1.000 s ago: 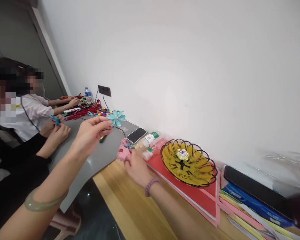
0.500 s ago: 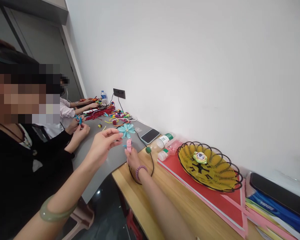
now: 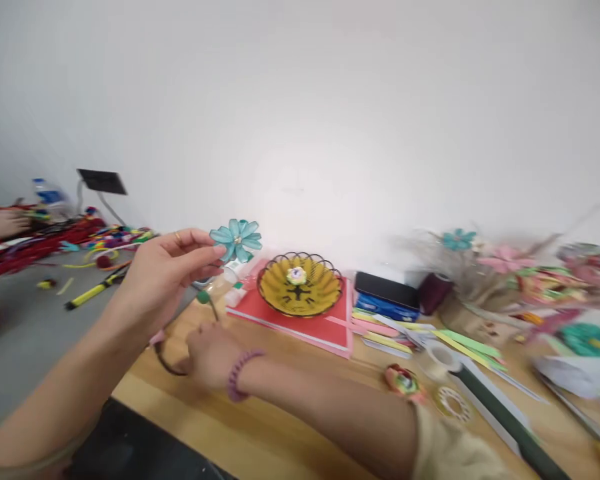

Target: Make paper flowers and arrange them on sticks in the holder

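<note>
My left hand (image 3: 167,270) pinches a teal flower (image 3: 237,239) with pointed, translucent-looking petals and a small pale centre between thumb and fingers, held up over the table. Lower and to the right, my right hand (image 3: 211,357), with a purple coiled band (image 3: 243,375) at the wrist, is low over the wooden table (image 3: 260,413). Motion smears its fingers, so whether they hold anything is unclear. Beside it a dark cord (image 3: 167,363) curves on the wood. A bit of a pink tool (image 3: 156,339) shows past my left wrist; most of it is hidden.
A yellow basket (image 3: 320,293) holding a small paper flower stands on a red sheet (image 3: 280,327). To the right are a black phone (image 3: 387,290), paper strips (image 3: 473,350), a tape roll (image 3: 437,357) and several flowers. A grey table (image 3: 35,347) with red stems and another person's hand (image 3: 5,225) lies left.
My view has swung right, bringing the craft supplies into sight. My right hand has dropped from beside the flower, and the pink tool it held now shows apart from it. The flower stays pinched.
</note>
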Tool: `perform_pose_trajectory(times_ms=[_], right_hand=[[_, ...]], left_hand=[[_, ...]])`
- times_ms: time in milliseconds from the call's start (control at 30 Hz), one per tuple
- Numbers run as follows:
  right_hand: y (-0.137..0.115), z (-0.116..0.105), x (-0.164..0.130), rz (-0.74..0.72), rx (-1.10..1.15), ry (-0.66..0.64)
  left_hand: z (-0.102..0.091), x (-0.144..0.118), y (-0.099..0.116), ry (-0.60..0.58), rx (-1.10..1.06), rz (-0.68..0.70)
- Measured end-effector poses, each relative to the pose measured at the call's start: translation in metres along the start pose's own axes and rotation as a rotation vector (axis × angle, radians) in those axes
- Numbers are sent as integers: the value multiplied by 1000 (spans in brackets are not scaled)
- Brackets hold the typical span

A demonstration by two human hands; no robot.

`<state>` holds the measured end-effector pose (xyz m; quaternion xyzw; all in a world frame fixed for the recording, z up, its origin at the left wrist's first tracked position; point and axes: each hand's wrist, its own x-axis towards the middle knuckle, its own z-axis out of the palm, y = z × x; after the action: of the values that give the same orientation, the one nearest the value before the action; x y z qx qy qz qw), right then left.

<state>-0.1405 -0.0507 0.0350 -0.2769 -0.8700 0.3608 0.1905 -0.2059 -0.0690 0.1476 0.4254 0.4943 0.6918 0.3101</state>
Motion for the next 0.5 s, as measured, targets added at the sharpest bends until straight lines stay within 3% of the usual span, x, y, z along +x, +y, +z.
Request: perform_pose_trajectory(times_ms=[167, 200, 300, 333, 367, 400, 500], right_hand=[[27, -97, -156, -107, -253, -206], [37, -118, -190, -87, -293, -176], [78, -182, -275, 245, -326, -11], [95, -203, -296, 381, -402, 55], [112, -222, -313, 500, -532, 201], [129, -239, -326, 588, -680, 410], [172, -272, -344, 672, -827, 595]], left_hand=[[99, -23, -23, -386, -67, -157], [120, -31, -32, -473, -59, -213], [183, -53, -65, -679, -67, -443], [202, -59, -76, -695, -40, -502], [219, -64, -86, -705, -29, -519], [235, -68, -95, -702, -18, -528], [272, -72, -117, -677, 51, -516]])
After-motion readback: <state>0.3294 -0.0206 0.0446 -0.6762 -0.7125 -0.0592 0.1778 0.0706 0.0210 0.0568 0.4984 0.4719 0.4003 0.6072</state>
